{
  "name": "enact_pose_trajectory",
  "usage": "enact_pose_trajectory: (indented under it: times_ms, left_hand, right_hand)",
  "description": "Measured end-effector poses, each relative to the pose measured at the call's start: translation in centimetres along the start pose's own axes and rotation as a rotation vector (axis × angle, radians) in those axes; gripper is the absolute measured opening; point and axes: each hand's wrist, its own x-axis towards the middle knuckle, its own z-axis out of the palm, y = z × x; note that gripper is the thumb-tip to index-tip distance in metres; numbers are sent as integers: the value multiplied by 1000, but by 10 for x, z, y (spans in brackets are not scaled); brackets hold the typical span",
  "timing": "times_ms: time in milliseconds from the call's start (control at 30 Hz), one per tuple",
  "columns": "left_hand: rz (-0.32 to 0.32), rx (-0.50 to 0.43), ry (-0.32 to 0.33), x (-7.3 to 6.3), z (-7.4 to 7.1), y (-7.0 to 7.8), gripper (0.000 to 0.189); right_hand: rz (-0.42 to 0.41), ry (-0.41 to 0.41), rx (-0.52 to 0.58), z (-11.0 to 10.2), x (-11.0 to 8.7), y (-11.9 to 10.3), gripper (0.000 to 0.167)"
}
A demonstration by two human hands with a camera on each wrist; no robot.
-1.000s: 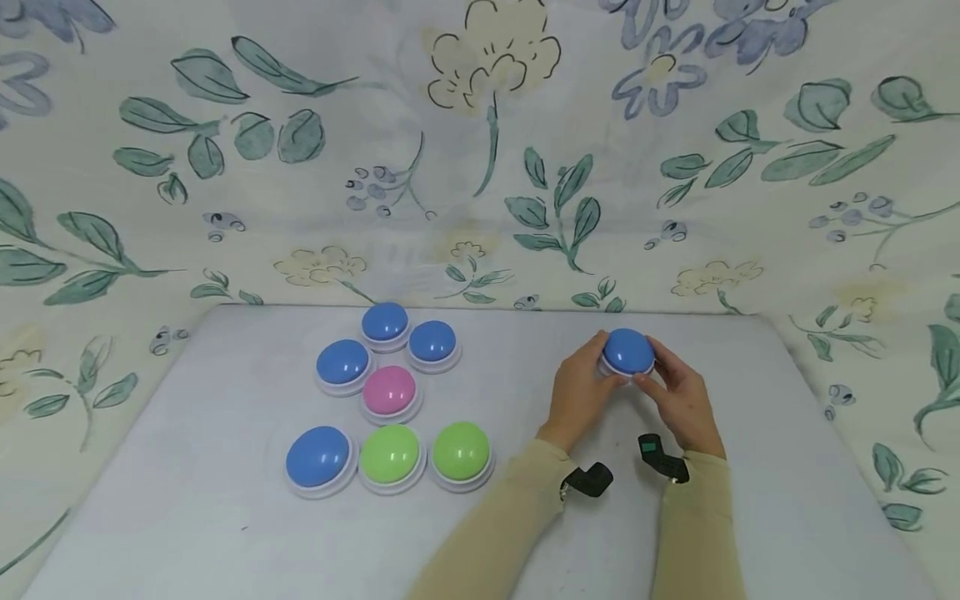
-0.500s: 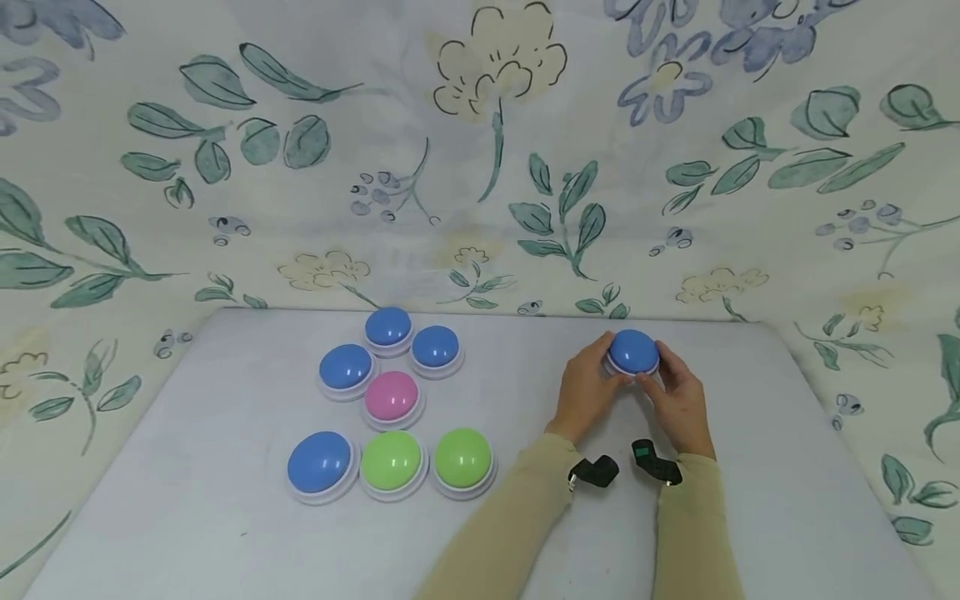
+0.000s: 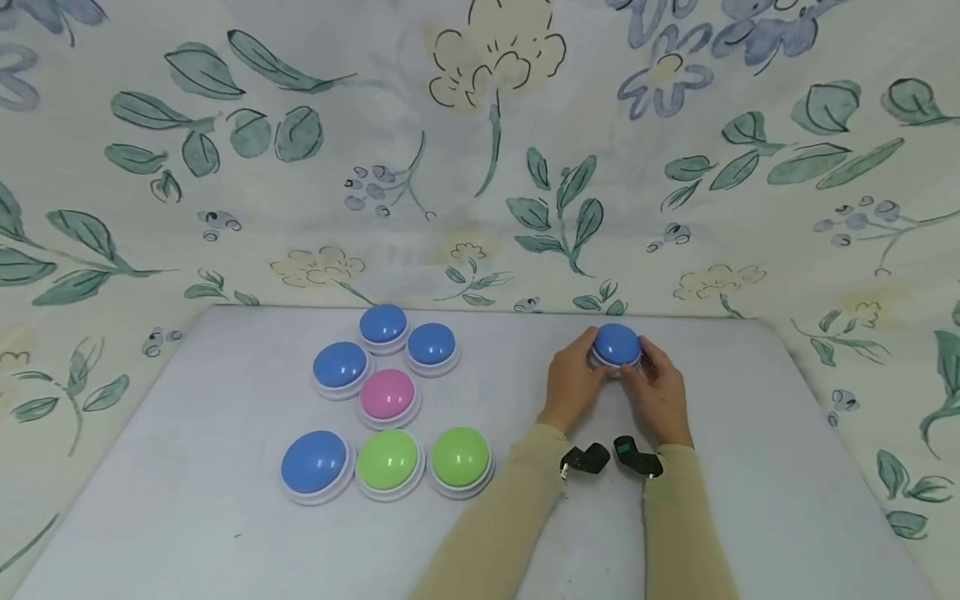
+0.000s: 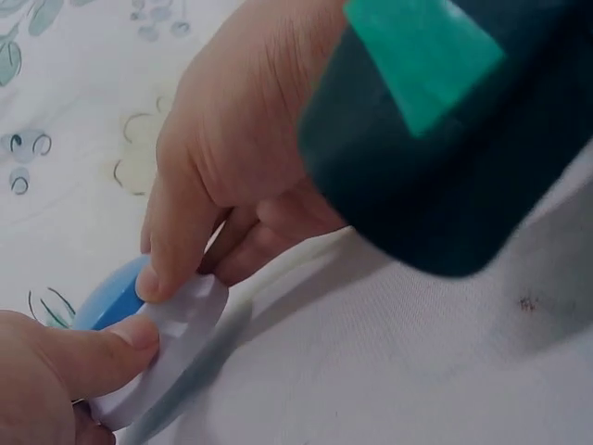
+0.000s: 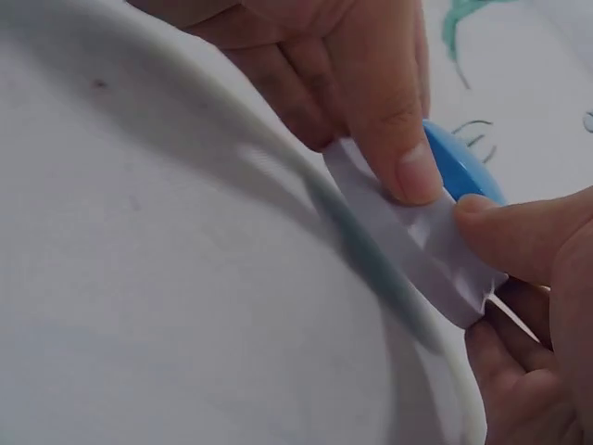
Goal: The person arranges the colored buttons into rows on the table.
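My left hand [image 3: 573, 379] and right hand [image 3: 662, 396] keep a closed grip on the white base of the blue button [image 3: 617, 344], now shifted slightly leftward near the back edge of the surface [image 3: 517, 358], so it remains unreleased, well apart from the pink button [image 3: 386, 393].

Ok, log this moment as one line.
left hand: holds round blue-domed white button; right hand: holds same button; round pink-domed white button: untouched

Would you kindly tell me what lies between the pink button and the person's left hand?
Only bare white surface lies between the pink button and the left hand, as the head view shows.
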Motion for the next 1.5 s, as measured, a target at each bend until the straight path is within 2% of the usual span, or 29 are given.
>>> enact_pose_trajectory:
  times_ms: [100, 333, 633, 867, 1033, 1200, 1333, 1500]
  left_hand:
    - [-19, 22, 14, 1, -1, -2, 66]
    - [-51, 48, 2, 2, -3, -4, 65]
    - [-41, 59, 12, 1, -4, -5, 64]
    - [-31, 15, -5, -1, -6, -5, 64]
    - [-7, 9, 21, -3, -10, 0, 61]
    - [8, -23, 69, -6, -19, 7, 56]
    - [20, -35, 83, -9, -29, 15, 55]
    - [32, -39, 101, -10, -48, 23, 56]
  right_hand:
    - [22, -8, -26, 4, 1, -1, 58]
    - [64, -25, -64, 10, 1, -3, 58]
    - [103, -32, -71, 10, 1, -6, 58]
    - [55, -31, -81, 10, -1, -9, 58]
    - [49, 34, -64, 7, -1, -15, 55]
    - [1, 126, -3, 5, -1, -20, 51]
    - [-39, 175, 27, 5, -2, -26, 49]
    - [-77, 192, 70, 6, -2, -35, 47]
